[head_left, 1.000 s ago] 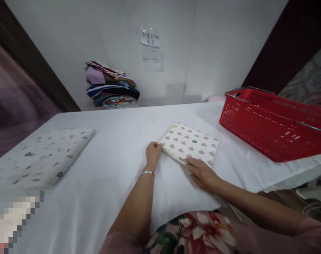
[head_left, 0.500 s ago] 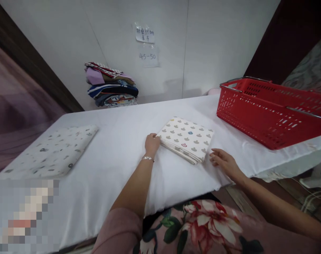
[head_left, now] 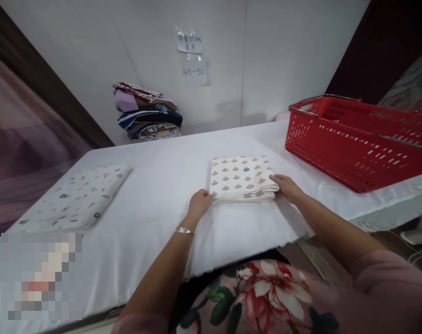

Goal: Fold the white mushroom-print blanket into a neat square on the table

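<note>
A folded cream cloth (head_left: 240, 176) with grey duck-like shapes and a few coloured ones lies on the white-covered table (head_left: 155, 185). My left hand (head_left: 200, 203) pinches its near left corner, with a silver bracelet on the wrist. At the near right corner, my right hand (head_left: 286, 186) grips the folded layers between thumb and fingers. The layers along the near edge look slightly raised on the right.
A second folded white cloth (head_left: 78, 197) with small dark prints lies at the left. Toward the back right stands a red perforated basket (head_left: 350, 148). Beyond the back edge is a stack of folded fabrics (head_left: 148, 113), below two paper signs (head_left: 193, 72) on the wall.
The cream cloth has turned so its near edge runs nearly level. My right hand has moved up and taken its right corner; my left hand has shifted slightly nearer.
</note>
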Action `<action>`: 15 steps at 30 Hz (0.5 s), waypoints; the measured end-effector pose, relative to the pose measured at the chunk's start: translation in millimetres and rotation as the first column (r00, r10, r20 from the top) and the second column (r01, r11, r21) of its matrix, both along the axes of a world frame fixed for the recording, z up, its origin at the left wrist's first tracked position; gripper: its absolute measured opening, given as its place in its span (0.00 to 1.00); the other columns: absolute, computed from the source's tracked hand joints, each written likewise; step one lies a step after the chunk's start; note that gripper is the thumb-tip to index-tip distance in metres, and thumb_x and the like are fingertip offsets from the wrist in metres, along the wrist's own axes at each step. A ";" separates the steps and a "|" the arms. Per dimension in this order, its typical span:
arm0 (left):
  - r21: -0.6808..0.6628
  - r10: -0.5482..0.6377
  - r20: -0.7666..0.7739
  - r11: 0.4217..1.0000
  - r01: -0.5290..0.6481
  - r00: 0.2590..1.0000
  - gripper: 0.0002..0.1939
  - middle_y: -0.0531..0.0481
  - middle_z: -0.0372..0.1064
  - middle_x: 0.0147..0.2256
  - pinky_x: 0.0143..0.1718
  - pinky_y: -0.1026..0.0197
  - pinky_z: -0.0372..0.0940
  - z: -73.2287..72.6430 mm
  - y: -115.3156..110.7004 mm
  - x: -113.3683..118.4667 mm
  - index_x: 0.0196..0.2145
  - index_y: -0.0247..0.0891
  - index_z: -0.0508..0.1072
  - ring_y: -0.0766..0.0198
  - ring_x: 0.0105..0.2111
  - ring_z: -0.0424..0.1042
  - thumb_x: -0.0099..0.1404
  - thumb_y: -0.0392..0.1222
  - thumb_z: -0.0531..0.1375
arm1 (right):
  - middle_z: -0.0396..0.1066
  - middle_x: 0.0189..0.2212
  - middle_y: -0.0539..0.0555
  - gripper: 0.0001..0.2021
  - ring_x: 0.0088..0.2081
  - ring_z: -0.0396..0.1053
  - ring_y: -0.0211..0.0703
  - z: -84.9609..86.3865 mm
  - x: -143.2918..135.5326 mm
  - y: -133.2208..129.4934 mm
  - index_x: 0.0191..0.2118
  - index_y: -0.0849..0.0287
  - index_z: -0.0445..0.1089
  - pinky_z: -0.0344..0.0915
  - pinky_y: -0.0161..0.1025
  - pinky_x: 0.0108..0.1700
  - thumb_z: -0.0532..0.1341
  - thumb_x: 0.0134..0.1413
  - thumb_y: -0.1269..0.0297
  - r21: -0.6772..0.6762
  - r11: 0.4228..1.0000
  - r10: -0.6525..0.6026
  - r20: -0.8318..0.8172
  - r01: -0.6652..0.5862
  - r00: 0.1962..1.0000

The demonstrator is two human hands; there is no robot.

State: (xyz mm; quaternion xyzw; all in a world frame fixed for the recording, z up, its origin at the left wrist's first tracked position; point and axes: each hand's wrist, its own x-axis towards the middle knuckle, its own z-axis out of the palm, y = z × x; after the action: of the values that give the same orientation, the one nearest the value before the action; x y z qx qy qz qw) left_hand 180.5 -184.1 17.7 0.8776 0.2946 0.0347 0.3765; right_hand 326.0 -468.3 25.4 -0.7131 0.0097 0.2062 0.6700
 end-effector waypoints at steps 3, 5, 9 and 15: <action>-0.075 0.026 0.036 0.997 -0.023 0.999 0.09 0.51 0.70 0.25 0.28 0.64 0.56 -3.0 0.5 -7.5 0.26 0.38 0.69 0.64 0.28 0.67 0.56 0.46 0.55 | 0.66 0.19 0.49 0.14 0.19 0.63 0.34 -7.8 2.0 -18.6 0.28 0.60 0.65 0.59 0.30 0.18 0.61 0.51 0.53 -0.114 0.993 0.028 -0.023 -0.030 0.999; -0.110 0.050 0.076 0.993 -0.041 0.996 0.15 0.52 0.68 0.23 0.26 0.64 0.55 -4.2 2.7 -4.6 0.24 0.38 0.68 0.64 0.25 0.66 0.58 0.51 0.53 | 0.65 0.18 0.50 0.17 0.18 0.62 0.33 -10.6 -3.3 -27.5 0.26 0.60 0.65 0.54 0.28 0.15 0.60 0.50 0.49 -0.158 0.986 0.047 0.010 -0.045 0.999; -0.052 0.026 0.078 0.998 -0.021 0.997 0.23 0.54 0.61 0.18 0.23 0.64 0.51 -4.1 2.3 6.1 0.19 0.39 0.63 0.66 0.21 0.60 0.55 0.61 0.54 | 0.65 0.18 0.49 0.17 0.17 0.59 0.30 -1.4 -13.0 -31.9 0.25 0.60 0.64 0.52 0.27 0.15 0.62 0.49 0.49 -0.153 0.982 0.112 -0.027 -0.115 0.993; -0.175 0.085 0.121 0.983 -0.063 0.989 0.20 0.58 0.52 0.16 0.21 0.65 0.49 -7.9 5.2 10.2 0.17 0.39 0.57 0.70 0.18 0.53 0.52 0.55 0.58 | 0.67 0.19 0.49 0.13 0.18 0.60 0.29 13.4 -11.1 -27.0 0.27 0.61 0.64 0.52 0.27 0.16 0.64 0.48 0.57 0.012 0.966 0.260 -0.109 -0.260 0.960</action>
State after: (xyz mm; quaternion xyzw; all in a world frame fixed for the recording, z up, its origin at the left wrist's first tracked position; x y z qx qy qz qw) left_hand 190.6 -179.0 9.8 0.8265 0.3043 0.0795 0.4669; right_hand 314.8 -495.3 38.8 -0.6968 -0.0470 0.3311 0.6345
